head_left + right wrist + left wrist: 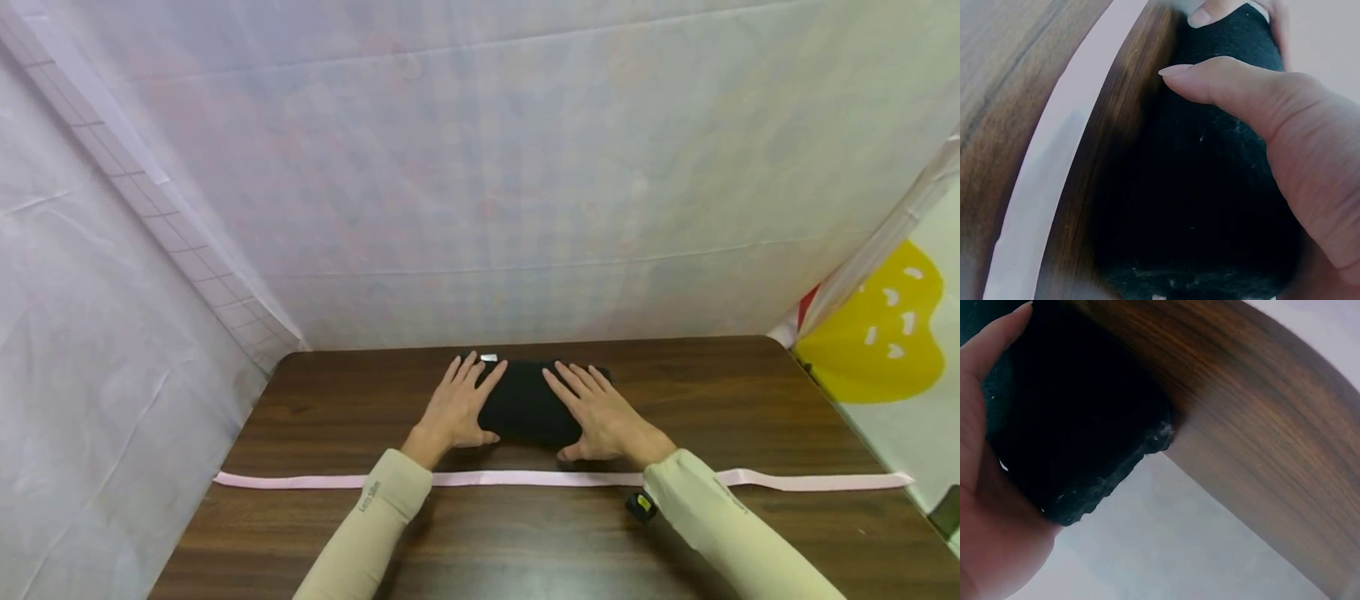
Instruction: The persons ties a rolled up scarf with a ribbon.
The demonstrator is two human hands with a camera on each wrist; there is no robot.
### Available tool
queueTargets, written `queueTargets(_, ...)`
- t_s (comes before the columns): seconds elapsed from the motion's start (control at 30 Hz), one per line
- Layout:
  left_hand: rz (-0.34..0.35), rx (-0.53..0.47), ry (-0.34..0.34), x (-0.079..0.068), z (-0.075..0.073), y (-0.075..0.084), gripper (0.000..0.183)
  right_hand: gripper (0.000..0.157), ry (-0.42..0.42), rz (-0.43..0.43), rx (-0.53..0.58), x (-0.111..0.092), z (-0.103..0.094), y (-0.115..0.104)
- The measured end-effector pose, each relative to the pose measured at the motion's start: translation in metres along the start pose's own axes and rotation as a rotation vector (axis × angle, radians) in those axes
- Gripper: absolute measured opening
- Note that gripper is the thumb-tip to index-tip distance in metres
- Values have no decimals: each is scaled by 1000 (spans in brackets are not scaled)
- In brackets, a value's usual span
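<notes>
A folded black cloth (529,406) lies as a compact block toward the back of the wooden table, a small white tag (488,357) at its far left edge. My left hand (457,408) rests at its left end, fingers spread and pointing away, thumb toward the near edge. At the right end lies my right hand (600,412), its fingers also spread over the top. The right wrist view shows the thumb (1229,87) stretched along the fuzzy dark fabric. Seen from the left wrist, the cloth (1085,406) has a thick, uneven end.
A pink ribbon (540,478) runs across the table (315,533) on the near side of the cloth, under both forearms. Pale curtains (480,208) hang behind and to the left. A small black device (641,506) sits beside the right cuff. A yellow shape (877,342) shows at right.
</notes>
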State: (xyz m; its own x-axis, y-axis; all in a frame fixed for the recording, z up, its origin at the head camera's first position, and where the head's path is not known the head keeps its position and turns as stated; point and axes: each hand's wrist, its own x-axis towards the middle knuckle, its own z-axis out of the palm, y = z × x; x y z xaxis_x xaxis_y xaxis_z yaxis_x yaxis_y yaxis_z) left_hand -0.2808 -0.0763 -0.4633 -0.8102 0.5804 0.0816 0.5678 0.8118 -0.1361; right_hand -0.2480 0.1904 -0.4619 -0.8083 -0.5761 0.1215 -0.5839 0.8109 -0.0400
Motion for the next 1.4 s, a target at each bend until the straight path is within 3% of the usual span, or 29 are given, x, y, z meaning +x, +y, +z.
queueTargets(0.4,-62,-7,-48,1,2,2,122,129,-81,25,-33,12,4,7)
queueTargets(0.67,-86,41,-34,4,1,7,121,134,-119,48,-75,16,4,9)
queueTargets(1.03,-102,58,-54,7,-1,18,124,136,-130,66,46,9,6,15)
queueTargets(1.4,-110,78,-58,12,1,21,129,138,-157,108,40,9,5,14)
